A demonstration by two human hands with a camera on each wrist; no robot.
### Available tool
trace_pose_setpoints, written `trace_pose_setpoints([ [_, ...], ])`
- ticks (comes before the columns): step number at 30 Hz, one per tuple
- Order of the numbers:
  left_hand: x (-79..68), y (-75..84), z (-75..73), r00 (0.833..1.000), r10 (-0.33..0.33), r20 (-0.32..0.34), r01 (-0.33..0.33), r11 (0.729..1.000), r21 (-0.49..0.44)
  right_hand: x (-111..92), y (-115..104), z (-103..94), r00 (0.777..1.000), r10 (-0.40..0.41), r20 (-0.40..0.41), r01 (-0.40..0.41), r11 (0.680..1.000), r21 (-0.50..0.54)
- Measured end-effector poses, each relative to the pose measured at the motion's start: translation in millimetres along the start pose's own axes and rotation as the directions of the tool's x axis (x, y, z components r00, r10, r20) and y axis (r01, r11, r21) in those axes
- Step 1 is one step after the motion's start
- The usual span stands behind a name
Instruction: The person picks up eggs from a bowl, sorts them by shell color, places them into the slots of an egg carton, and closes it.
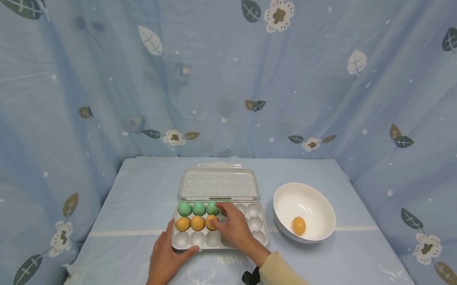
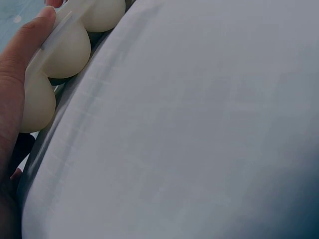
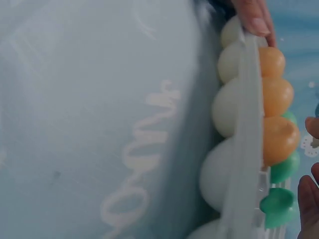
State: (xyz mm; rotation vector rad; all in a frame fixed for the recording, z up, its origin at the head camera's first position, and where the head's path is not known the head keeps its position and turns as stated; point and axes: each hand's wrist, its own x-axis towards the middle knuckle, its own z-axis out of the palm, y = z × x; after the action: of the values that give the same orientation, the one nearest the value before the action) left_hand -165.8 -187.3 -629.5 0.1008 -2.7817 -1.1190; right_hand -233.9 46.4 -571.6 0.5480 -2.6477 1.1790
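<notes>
An open plastic egg box (image 1: 242, 241) lies in front of me. Three green eggs (image 1: 185, 209) fill the left part of its back row, with three orange eggs (image 1: 183, 224) in the middle row. My left hand (image 1: 165, 258) rests on the box's near left corner, fingers along the left side and thumb on the front rim. Above the middle of the box, my right hand (image 1: 234, 226) is spread beside the third orange egg (image 3: 280, 141). The right wrist view shows its fingertips apart from the eggs, holding nothing; part of that hand is cut off.
A white bowl (image 1: 286, 199) stands right of the box with one orange egg (image 1: 299, 225) inside. The box's lid (image 1: 218, 181) lies folded back behind it. A black object (image 1: 251, 278) shows by the right sleeve. Patterned curtains (image 1: 225, 74) surround the table.
</notes>
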Motion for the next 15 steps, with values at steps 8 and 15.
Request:
trace_pose_setpoints([
  [8, 0.0, -0.7, 0.9, 1.0, -0.001, 0.006, 0.001, 1.0, 0.002, 14, 6, -24.0, 0.997, -0.004, -0.078, 0.004, 1.0, -0.008],
  [15, -0.2, -0.8, 1.2, 1.0, 0.018, -0.017, -0.018, 1.0, -0.001, 19, 19, -48.7, 0.99, -0.012, -0.138, 0.012, 1.0, 0.004],
])
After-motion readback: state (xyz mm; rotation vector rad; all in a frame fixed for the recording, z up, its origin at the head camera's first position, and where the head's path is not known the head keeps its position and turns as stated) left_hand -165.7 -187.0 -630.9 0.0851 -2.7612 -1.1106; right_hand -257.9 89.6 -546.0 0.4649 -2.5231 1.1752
